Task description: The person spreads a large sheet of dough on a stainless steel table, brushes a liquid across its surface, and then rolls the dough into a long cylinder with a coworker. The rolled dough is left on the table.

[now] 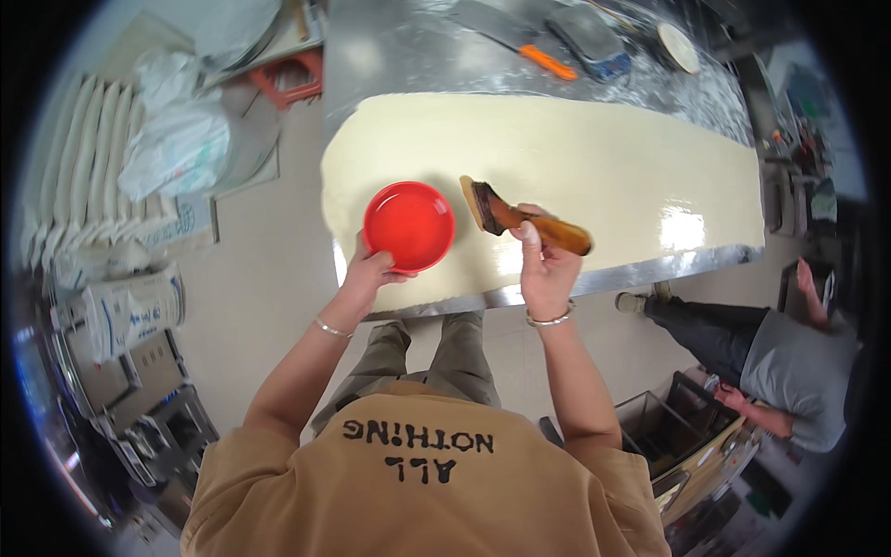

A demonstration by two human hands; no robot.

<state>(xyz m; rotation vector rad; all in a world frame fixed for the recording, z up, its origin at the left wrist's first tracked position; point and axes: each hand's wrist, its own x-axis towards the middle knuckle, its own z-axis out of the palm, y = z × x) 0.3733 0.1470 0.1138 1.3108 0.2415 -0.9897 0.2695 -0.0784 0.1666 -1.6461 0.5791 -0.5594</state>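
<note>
A wide sheet of rolled-out pale dough [592, 160] covers much of the metal worktable [390, 56] before me. My left hand [376, 268] grips a red bowl [411, 226] by its near rim, over the left part of the dough. The bowl's inside looks shiny; whether liquid is in it I cannot tell. In my right hand [546, 261] is a flat pastry brush [557, 235] with a brown wooden handle. Its bristles point left towards the bowl, apart from it, above the dough. Wet-looking glare shows on the dough near the front edge.
Beyond the dough lie a broad blade with an orange handle [548, 63] and a dark blue-edged object [598, 42]. White powder dusts the table there. A person [786, 369] in grey works at the right. Stacked sacks [90, 153] and a plastic bag [177, 132] stand at left.
</note>
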